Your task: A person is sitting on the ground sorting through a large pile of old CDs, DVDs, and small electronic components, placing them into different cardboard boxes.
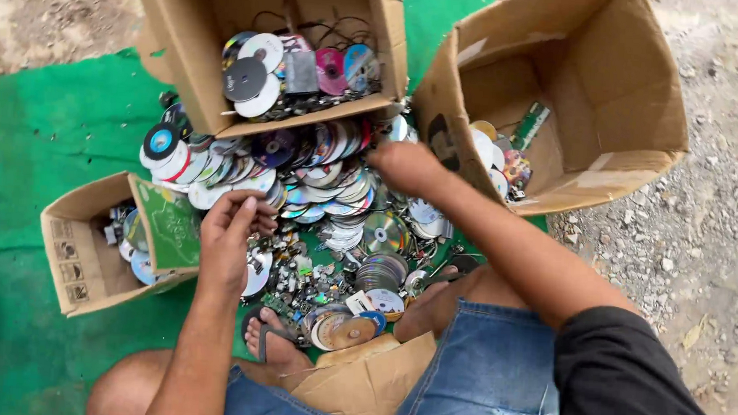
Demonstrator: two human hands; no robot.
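Left hand (229,230): fingers curled loosely over the disc pile (319,188), touching discs. Right hand (405,166): closed above pile; contents cannot be told.

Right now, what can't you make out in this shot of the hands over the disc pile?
Head view:
- Right hand: blurred, fingers turned away; hold unreadable.
- Left hand: fingers curled over the disc pile; anything pinched is too small to tell.
- Small left box: its contents are mostly hidden by a green board.
- Top box: cut off by the frame's upper edge.
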